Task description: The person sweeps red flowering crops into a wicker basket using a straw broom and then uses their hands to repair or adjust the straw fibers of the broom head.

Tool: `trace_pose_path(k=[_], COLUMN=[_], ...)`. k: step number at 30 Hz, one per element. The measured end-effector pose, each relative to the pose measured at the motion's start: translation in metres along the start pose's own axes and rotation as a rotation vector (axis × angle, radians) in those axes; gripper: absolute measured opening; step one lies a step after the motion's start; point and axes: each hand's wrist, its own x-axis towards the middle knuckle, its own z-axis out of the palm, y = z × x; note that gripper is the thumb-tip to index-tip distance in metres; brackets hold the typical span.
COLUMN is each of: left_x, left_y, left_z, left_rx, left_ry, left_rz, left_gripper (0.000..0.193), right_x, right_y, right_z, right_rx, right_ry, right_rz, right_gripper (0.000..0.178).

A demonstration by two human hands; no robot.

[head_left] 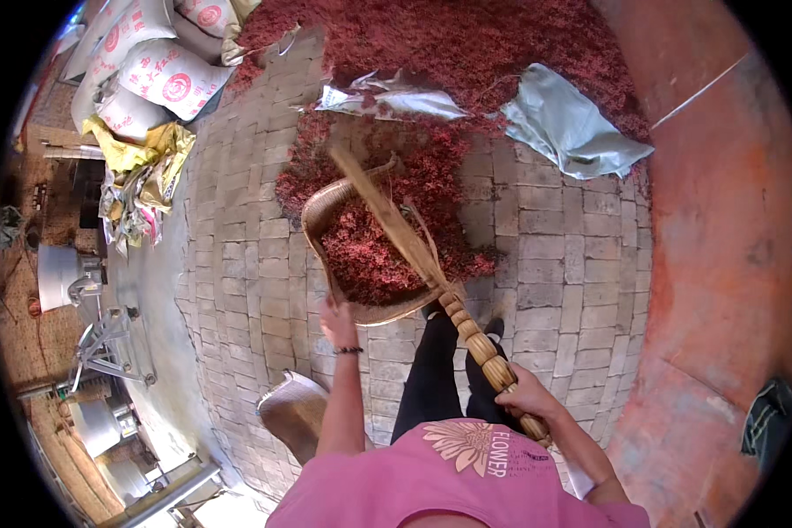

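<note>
My left hand (339,324) is closed on the near left rim of a woven winnowing basket (319,216). Inside the basket lies a heap of small red dried pods (365,251), which look like peppercorns. With my right hand (531,393) I grip the thick, bound handle of a straw broom (478,345). Its long brush slants up and left across the basket, over the pods. More red pods (449,172) lie on the bricks just beyond and to the right of the basket.
A large red pod heap (466,40) covers the far floor. A white sack (396,99) and a pale blue sack (572,123) lie along it. Full sacks (172,75) are stacked far left, metal machines (110,339) stand left, and another basket (295,414) sits near my left arm.
</note>
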Motion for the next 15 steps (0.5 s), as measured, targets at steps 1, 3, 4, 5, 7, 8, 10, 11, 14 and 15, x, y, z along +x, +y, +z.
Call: trace_pose_path(k=[1, 3, 4, 5, 7, 8, 10, 11, 14, 15], left_x=[-0.015, -0.054, -0.075, -0.087, -0.105, -0.114, -0.117, -0.113, -0.112, -0.111], left_y=[-0.025, -0.018, 0.012, 0.016, 0.039, 0.065, 0.085, 0.085, 0.116, 0.117], left_z=[0.007, 0.026, 0.034, 0.043, 0.064, 0.070, 0.079, 0.085, 0.092, 0.094], left_rx=[-0.220, -0.551, -0.662, -0.944, -1.427, -1.622, -1.828, -1.845, -1.733, -1.609], left_ry=[-0.135, -0.371, -0.452, -0.606, -0.812, -0.852, -0.836, -0.788, -0.745, -0.784], left_rz=[-0.074, -0.430, -0.707, -0.860, -0.945, -0.886, -0.742, -0.654, -0.632, -0.642], left_gripper=[0.041, 0.039, 0.040, 0.044, 0.052, 0.056, 0.061, 0.062, 0.051, 0.048], right_x=[-0.002, -0.013, -0.023, -0.035, -0.055, -0.067, -0.093, -0.103, -0.109, -0.112], right_y=[-0.004, 0.004, 0.008, 0.008, 0.007, 0.004, 0.000, 0.000, 0.028, 0.033], right_z=[-0.005, -0.018, -0.023, -0.027, -0.039, -0.045, -0.051, -0.057, -0.077, -0.080], right_rx=[0.060, 0.201, 0.314, 0.415, 0.583, 0.638, 0.756, 0.758, 0.555, 0.534], right_ry=[-0.062, -0.156, -0.215, -0.285, -0.497, -0.519, -0.578, -0.610, -0.584, -0.575], right_rz=[-0.022, -0.034, 0.018, 0.064, 0.044, 0.050, 0.074, 0.107, 0.114, 0.122], right_gripper=[0.052, 0.053, 0.054, 0.056, 0.058, 0.060, 0.065, 0.068, 0.067, 0.065])
